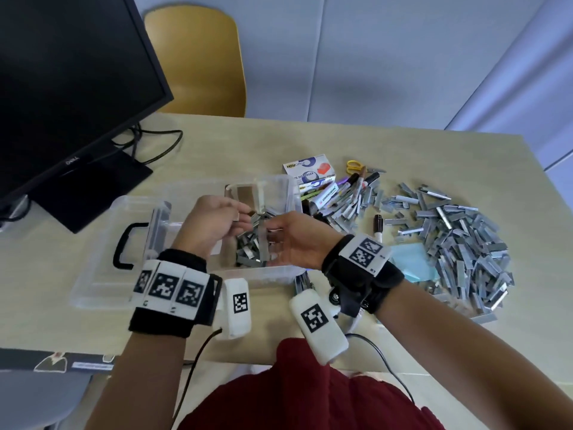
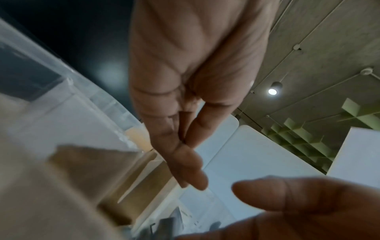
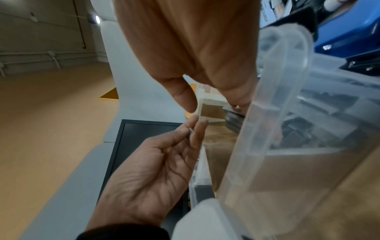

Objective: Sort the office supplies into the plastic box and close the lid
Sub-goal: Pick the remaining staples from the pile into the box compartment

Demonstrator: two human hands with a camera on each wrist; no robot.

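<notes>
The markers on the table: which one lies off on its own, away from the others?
The dark marker lying alone between the plastic box and the big staple pile. The other markers are bunched together by the tape dispenser carton.

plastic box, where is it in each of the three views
Head: plastic box sits at centre on the table, under both hands, staples inside.
Left wrist: its clear wall fills the left side, blurred.
Right wrist: its rounded rim takes up the right side, staples seen through it.
Shared landmark: the left hand, also at centre in the head view and top centre in the left wrist view.
</notes>
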